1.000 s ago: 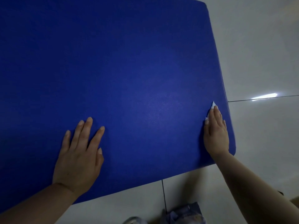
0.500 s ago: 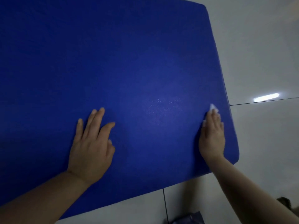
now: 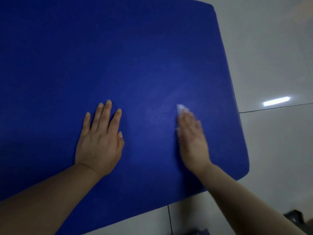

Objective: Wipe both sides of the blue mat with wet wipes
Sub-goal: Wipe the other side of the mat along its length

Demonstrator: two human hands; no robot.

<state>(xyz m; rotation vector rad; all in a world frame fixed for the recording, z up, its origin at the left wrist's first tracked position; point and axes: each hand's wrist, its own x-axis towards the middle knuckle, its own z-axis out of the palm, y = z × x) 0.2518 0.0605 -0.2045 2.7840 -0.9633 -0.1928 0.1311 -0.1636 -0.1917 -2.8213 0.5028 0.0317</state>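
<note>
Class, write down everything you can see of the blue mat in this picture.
The blue mat is a large, deep-blue sheet with rounded corners and a finely textured, matte surface that looks like foam or felt. It lies flat on a pale tiled floor. The left hand rests flat on it; the right hand, blurred, presses a white wet wipe against it. Small glinting specks show beside the wipe.
</note>
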